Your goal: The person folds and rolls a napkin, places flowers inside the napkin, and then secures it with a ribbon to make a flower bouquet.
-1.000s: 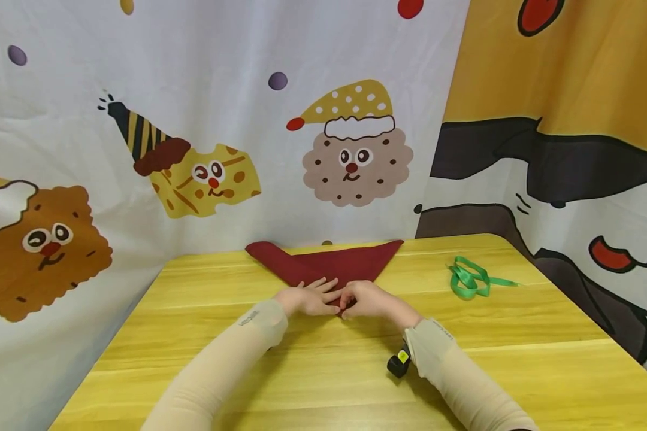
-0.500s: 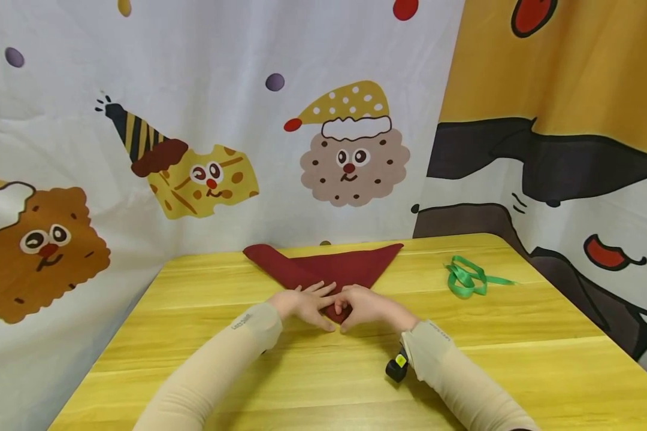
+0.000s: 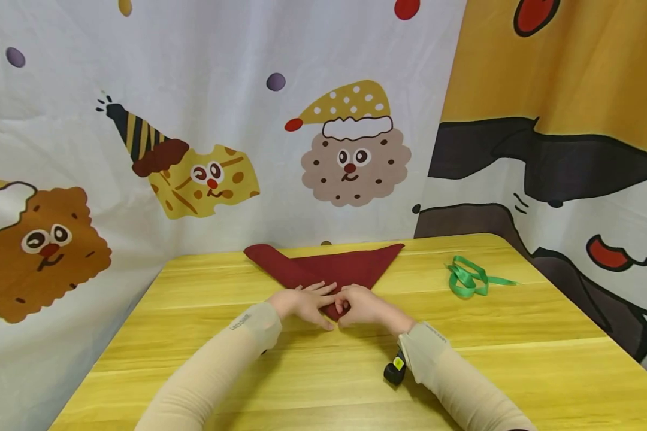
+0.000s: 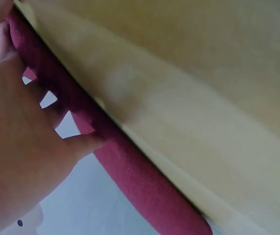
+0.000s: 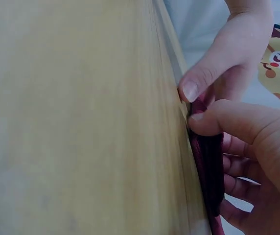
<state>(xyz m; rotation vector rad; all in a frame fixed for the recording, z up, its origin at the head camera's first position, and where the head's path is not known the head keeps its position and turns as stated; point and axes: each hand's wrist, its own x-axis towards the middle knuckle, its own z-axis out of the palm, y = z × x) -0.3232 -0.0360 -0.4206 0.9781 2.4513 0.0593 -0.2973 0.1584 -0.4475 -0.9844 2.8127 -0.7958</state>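
Observation:
A dark red cloth (image 3: 350, 267), folded into a rough triangle, lies flat on the table with its point toward me. Its left edge is folded over into a thick band. My left hand (image 3: 308, 304) rests on that band near the point, fingers spread and thumb stretched out; the left wrist view shows the thumb touching the cloth (image 4: 135, 176). Right beside it, my right hand (image 3: 363, 305) pinches the cloth near its point, thumb in front and curled fingers behind. In the right wrist view, both thumbs nearly meet at the cloth (image 5: 208, 166). The fingers partly hide the point.
A loose green ribbon (image 3: 468, 279) lies in loops on the right of the wooden table (image 3: 323, 383). Close behind the table's far edge hangs a printed curtain (image 3: 221, 78). A small black camera (image 3: 395, 368) is strapped under my right wrist.
Both hands have shifted slightly toward me, and more of the cloth's point shows between them. My left thumb has swung nearer to me. In the last half second almost nothing moves.

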